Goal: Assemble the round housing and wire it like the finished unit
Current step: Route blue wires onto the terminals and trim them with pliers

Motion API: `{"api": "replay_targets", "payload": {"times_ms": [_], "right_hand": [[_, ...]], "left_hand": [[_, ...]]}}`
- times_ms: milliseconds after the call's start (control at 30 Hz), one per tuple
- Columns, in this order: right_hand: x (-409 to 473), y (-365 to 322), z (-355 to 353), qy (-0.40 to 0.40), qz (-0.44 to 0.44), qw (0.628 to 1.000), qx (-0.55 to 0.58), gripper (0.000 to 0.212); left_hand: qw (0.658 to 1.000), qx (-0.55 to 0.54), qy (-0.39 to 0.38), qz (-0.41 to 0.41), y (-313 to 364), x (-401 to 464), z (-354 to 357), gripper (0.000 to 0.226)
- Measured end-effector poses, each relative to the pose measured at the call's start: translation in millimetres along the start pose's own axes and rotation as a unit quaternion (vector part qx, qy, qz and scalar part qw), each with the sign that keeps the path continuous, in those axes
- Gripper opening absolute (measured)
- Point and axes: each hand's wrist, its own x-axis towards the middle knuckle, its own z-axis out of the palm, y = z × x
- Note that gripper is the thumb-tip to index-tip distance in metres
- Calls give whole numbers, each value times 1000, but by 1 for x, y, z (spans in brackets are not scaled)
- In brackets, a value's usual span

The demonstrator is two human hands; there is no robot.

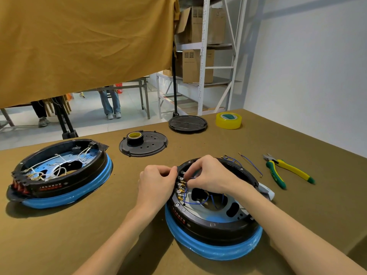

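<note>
Housing (213,213) sat on the surface (99,235) by both hands, left hand (156,181) pinching its rim, right hand (208,175) pinching a blue wire (195,203) that could slip onto the wrong metal pin.

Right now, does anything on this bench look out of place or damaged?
Nothing looks damaged. Two loose blue wires lie on the brown tabletop beside the green-and-yellow cutters, not yet fitted into the round black housing.
</note>
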Motion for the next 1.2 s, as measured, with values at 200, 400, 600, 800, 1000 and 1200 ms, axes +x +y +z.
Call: {"api": "replay_targets", "payload": {"times_ms": [200,400,600,800,1000,1200], "right_hand": [[1,0,4,0,-34,999,-18,6],[0,-2,3,-4,-41,999,-4,8],[-3,-3,-2,-10,-30,999,-19,10],[8,14,-47,114,-19,991,68,4],[48,86,-77,165,161,972,-43,13],[64,120,-66,115,219,954,-171,17]], "left_hand": [[1000,-6,-4,0,-1,2,2,33],[998,-60,-3,-27,-3,0,5,41],[991,-122,-11,-46,-11,1,13,29],[949,-275,-130,-81,-25,4,16,16],[953,-272,-119,-52,-30,4,15,19],[954,-273,-115,-30,-34,5,18,27]]}}
